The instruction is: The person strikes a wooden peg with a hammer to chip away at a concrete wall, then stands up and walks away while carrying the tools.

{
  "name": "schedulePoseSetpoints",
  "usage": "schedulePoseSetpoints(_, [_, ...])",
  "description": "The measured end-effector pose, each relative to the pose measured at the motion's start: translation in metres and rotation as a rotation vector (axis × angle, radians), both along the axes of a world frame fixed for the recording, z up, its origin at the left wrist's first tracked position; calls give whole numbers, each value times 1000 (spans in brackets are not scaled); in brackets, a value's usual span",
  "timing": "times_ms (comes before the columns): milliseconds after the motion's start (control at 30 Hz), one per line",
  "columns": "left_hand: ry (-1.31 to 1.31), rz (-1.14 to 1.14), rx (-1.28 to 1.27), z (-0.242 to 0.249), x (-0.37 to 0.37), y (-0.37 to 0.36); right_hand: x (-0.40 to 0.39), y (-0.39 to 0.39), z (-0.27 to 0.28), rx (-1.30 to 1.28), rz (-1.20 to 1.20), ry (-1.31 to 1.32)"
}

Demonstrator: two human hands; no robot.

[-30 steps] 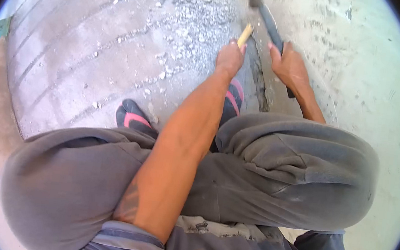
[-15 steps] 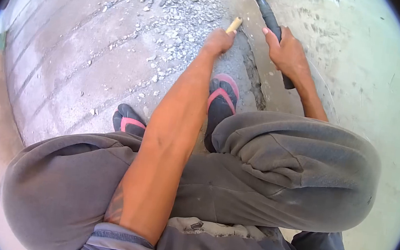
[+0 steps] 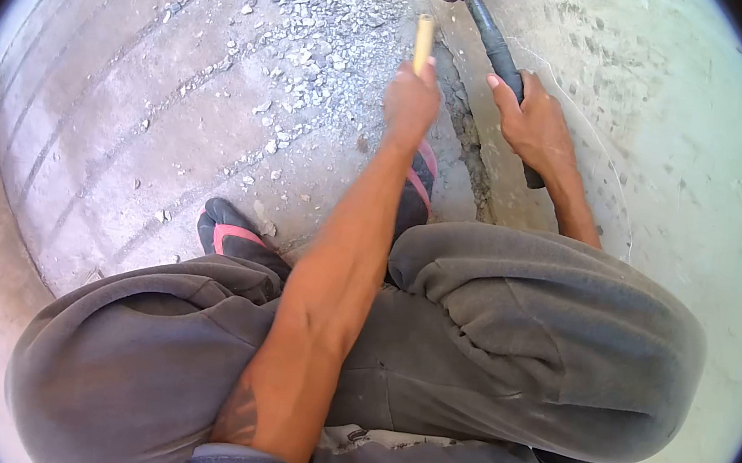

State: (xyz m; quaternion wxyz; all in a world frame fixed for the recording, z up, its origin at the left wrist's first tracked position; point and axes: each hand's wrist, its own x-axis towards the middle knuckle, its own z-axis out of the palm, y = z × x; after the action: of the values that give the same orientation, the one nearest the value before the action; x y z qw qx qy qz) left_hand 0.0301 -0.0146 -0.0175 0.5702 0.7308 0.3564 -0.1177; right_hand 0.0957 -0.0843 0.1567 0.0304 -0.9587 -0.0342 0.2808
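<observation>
A short yellow rod [image 3: 423, 43] stands up out of my left hand [image 3: 412, 104], whose fingers are wrapped round its lower part. To the right, my right hand [image 3: 538, 127] grips the dark handle of a hammer [image 3: 494, 48]. The hammer's metal head points to the top of the view, and the end of the handle shows below my palm. Between and below my hands, a rough broken groove [image 3: 472, 152] runs along the concrete beside the wall. The lower tip of the yellow rod is hidden in my fist.
Grey rubble [image 3: 329, 39] is scattered over the concrete floor [image 3: 192, 111] at the top and left. My feet, in dark socks and pink-strapped sandals [image 3: 238, 233], rest on the floor below. A pale smooth wall or slab [image 3: 696, 186] fills the right side.
My left hand has shifted slightly right and down, and the yellow rod now stands more upright. My right hand and the hammer sit a little lower in view.
</observation>
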Motion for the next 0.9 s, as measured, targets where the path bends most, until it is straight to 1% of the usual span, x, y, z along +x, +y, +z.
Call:
schedulePoseSetpoints(67, [-48,44,-63,-23,0,13,2,-2,-5,23,-45,2])
schedulePoseSetpoints(100, [-59,17,-85,-27,-1,18,1,0,-7,36,-72,7])
schedulePoseSetpoints(200, [-95,-34,-149,-34,1,19,8,5,-8,51,-48,44])
schedulePoseSetpoints(267, [-108,-21,-170,-39,0,16,11,12,-4,53,18,11])
schedulePoseSetpoints(367, [-112,9,-277,-50,0,13,15,29,5,55,141,-46])
schedulePoseSetpoints(500, [-144,-17,-270,-53,1,14,23,43,12,31,240,-93])
schedulePoseSetpoints(567, [-127,-29,-297,-58,0,16,26,49,15,52,256,-99])
schedulePoseSetpoints(700, [-168,-89,-219,-44,0,27,25,52,16,82,231,-93])
schedulePoseSetpoints(800, [-156,-133,-150,-39,1,31,12,36,0,36,230,-126])
schedulePoseSetpoints(867, [-125,-153,-109,-46,2,26,5,10,-29,-70,266,-84])
schedulePoseSetpoints(900, [-127,-154,-108,-45,3,27,6,10,-33,-122,286,-65])
